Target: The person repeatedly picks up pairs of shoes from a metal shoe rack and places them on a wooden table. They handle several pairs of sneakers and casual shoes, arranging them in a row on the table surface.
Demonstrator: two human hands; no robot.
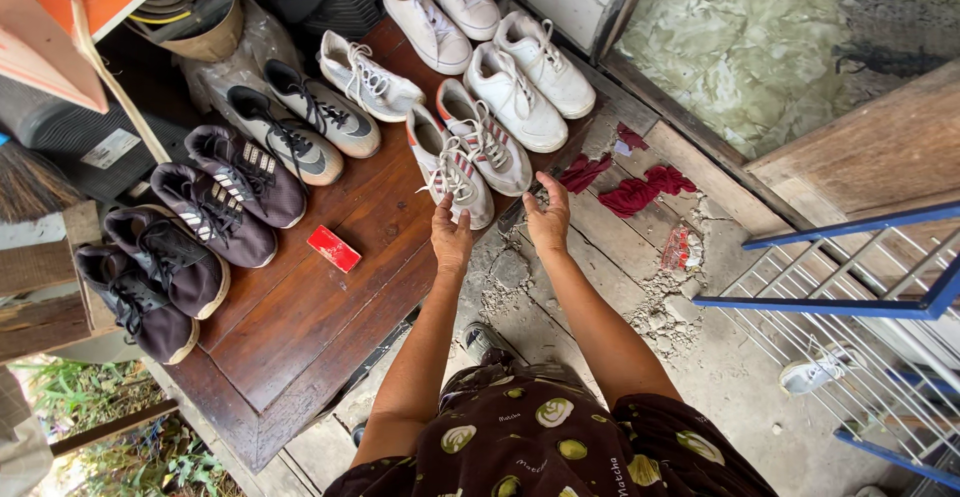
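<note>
Left hand: your left hand [450,232] hovers open and empty, fingers loose, just beside the toe of the red-striped sneaker [449,169].
Right hand: your right hand [548,219] is open too, gripping nothing, over the bench [300,327] edge.
Shoe: that sneaker's toe sits at the bench's edge, its twin [485,137] alongside.
Risk: a careless nudge could tip it onto the rubble-strewn floor [650,307] (the red box [333,249] lies well apart).
</note>
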